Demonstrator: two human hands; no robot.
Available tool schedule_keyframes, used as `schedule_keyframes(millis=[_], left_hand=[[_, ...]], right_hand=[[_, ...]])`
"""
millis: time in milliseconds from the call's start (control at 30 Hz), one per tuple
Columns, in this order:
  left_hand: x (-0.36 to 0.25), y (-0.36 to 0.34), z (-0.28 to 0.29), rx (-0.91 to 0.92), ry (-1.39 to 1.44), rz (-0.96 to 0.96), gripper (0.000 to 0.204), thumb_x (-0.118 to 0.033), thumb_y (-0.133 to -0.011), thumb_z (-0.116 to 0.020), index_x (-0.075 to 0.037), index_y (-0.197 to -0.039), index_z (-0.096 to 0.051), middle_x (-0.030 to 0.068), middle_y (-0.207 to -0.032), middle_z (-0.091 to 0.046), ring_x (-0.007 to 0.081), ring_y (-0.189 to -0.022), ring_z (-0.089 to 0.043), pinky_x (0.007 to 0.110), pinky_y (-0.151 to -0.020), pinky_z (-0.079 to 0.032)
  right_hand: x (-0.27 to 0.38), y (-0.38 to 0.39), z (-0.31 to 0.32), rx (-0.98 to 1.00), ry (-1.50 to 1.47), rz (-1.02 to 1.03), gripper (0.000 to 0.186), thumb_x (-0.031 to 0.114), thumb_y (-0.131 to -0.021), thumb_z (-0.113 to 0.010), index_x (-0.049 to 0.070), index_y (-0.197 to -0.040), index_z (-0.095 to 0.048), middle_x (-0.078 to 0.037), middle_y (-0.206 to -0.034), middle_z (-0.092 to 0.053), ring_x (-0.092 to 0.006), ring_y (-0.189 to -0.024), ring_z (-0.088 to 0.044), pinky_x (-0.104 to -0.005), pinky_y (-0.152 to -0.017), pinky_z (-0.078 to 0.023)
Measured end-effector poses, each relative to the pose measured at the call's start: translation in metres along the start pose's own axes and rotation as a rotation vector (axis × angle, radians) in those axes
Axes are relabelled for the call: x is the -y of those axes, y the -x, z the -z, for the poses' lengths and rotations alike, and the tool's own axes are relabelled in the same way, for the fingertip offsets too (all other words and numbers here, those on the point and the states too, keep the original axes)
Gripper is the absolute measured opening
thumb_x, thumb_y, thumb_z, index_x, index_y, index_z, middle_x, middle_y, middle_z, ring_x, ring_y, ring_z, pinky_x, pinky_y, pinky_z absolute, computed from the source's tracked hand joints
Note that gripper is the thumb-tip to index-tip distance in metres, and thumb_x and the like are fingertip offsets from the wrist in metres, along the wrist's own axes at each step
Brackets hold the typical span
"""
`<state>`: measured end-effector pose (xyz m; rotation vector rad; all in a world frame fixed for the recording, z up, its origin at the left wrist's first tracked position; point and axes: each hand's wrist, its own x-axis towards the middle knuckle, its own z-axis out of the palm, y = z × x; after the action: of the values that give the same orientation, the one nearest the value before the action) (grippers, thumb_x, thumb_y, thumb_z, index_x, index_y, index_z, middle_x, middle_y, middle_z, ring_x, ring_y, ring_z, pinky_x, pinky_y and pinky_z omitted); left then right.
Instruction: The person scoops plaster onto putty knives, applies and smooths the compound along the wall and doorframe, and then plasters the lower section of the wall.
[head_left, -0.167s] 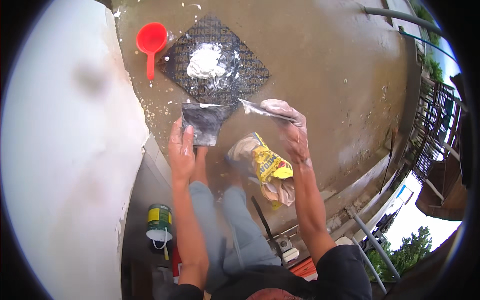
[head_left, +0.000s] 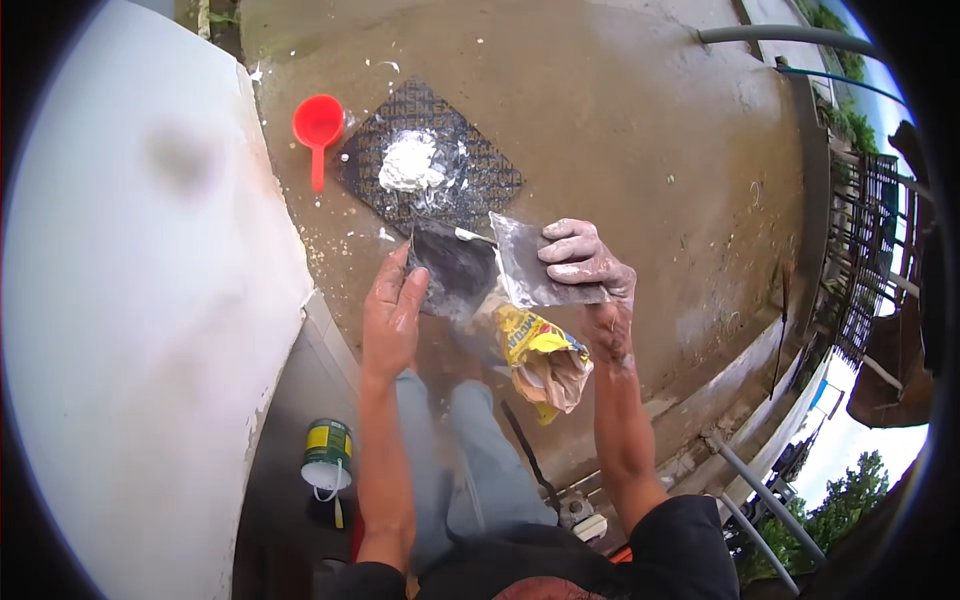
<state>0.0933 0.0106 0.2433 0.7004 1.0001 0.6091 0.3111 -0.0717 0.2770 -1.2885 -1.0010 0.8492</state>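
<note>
My left hand (head_left: 395, 305) is closed on a dark, smudged flat scraper blade (head_left: 450, 270), thumb across its face. My right hand (head_left: 590, 265) grips a second, greyer blade (head_left: 525, 260) with white paste on it, its edge at or very near the dark blade's right edge. My right fingers are coated white. Above my hands, a dark printed square board (head_left: 385, 200) lies on the floor with a lump of white paste (head_left: 410, 160) on it. Just below the blades, an open crumpled yellow and brown paper bag (head_left: 530, 345) stands between my legs and right forearm.
A red long-handled scoop (head_left: 318, 125) lies left of the board on the stained floor (head_left: 660, 150). A white wall or slab (head_left: 150, 300) fills the left. A green-and-yellow bucket (head_left: 327, 450) stands by my left leg. Grey pipes (head_left: 750, 480), railings and trees are at the right.
Both blades have shifted lower and rightward in the view and come together. The right blade has turned to show its flat face. The floor items appear lower as the view moved.
</note>
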Motion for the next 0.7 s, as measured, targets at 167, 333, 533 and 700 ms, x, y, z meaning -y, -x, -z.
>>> schedule_keyframes(millis=[167, 333, 533, 700], left_hand=[[-0.074, 0.12, -0.057, 0.189, -0.043, -0.14, 0.04, -0.011, -0.101, -0.049, 0.005, -0.137, -0.044, 0.0104, -0.125, -0.058, 0.0147, -0.11, -0.058, 0.029, -0.097, -0.045], [-0.103, 0.265, -0.1, 0.245, -0.113, -0.273, 0.04, -0.006, -0.099, -0.05, 0.005, -0.137, -0.047, 0.0098, -0.128, -0.057, 0.0132, -0.114, -0.053, 0.027, -0.099, -0.041], [-0.078, 0.426, -0.141, 0.182, -0.149, -0.319, 0.04, -0.006, -0.1, -0.047, 0.003, -0.139, -0.046, 0.0092, -0.126, -0.057, 0.0136, -0.114, -0.053, 0.028, -0.099, -0.041], [-0.032, 0.537, -0.115, -0.063, -0.187, -0.413, 0.037, -0.011, -0.101, -0.046, 0.001, -0.135, -0.05, 0.0079, -0.117, -0.061, 0.015, -0.106, -0.057, 0.029, -0.09, -0.045]], right_hand=[[0.129, 0.043, -0.004, -0.019, 0.082, 0.267, 0.029, 0.035, -0.086, -0.068, 0.007, -0.084, -0.074, -0.011, -0.094, -0.073, -0.0296, -0.11, -0.058, -0.0464, -0.099, -0.042], [0.233, 0.121, 0.012, -0.109, 0.101, 0.434, 0.027, 0.033, -0.082, -0.07, 0.007, -0.087, -0.076, -0.009, -0.097, -0.074, -0.0293, -0.108, -0.058, -0.0437, -0.098, -0.043], [0.292, 0.232, 0.043, -0.165, 0.215, 0.444, 0.009, 0.006, -0.082, -0.069, 0.008, -0.088, -0.076, -0.008, -0.1, -0.073, -0.0244, -0.105, -0.059, -0.037, -0.095, -0.046], [0.33, 0.333, 0.052, -0.226, -0.393, -0.222, 0.015, 0.003, -0.087, -0.063, 0.004, -0.099, -0.071, -0.009, -0.107, -0.069, -0.02, -0.104, -0.061, -0.0327, -0.093, -0.048]])
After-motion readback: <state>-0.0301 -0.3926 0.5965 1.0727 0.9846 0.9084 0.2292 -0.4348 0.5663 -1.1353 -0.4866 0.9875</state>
